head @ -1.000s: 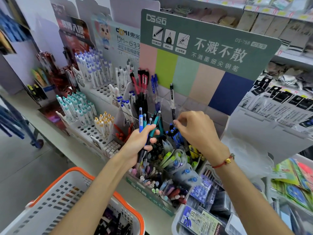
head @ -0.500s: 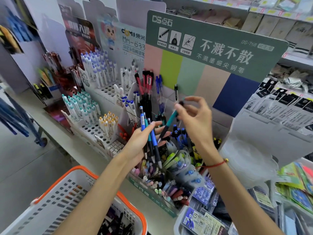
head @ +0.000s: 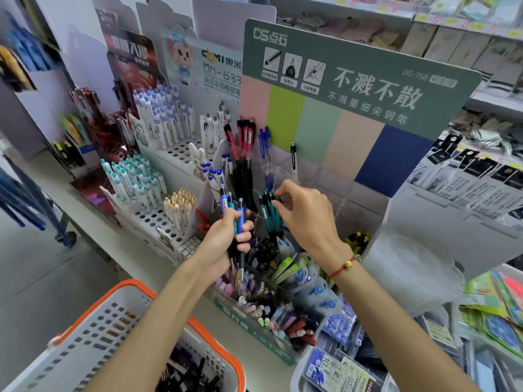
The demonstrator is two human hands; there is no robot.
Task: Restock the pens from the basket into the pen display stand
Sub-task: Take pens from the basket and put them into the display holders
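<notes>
Just beyond the right hand's fingertips, a teal pen [head: 267,213] is standing nearly upright among a few others of its kind in a clear compartment of the pen display stand [head: 365,190], its long axis running up and down with the cap end on top. The right hand [head: 304,219] is pinching the top of this pen, thumb below and fingers above, so its grip is grasping the pen. To the left of that grip and slightly lower, the left hand [head: 223,241] is clenching a bundle of pens [head: 236,222], blue and teal, tips pointing down. The right hand is the nearer one to the compartment, and I judge it is seating the pen there. Red and black pens [head: 244,142] are standing close behind, so room to the left is narrow; to the right the compartments are looking open. Below the left forearm, the basket [head: 85,329] is sitting with more dark pens inside, by the edge of the surface [head: 124,250].
</notes>
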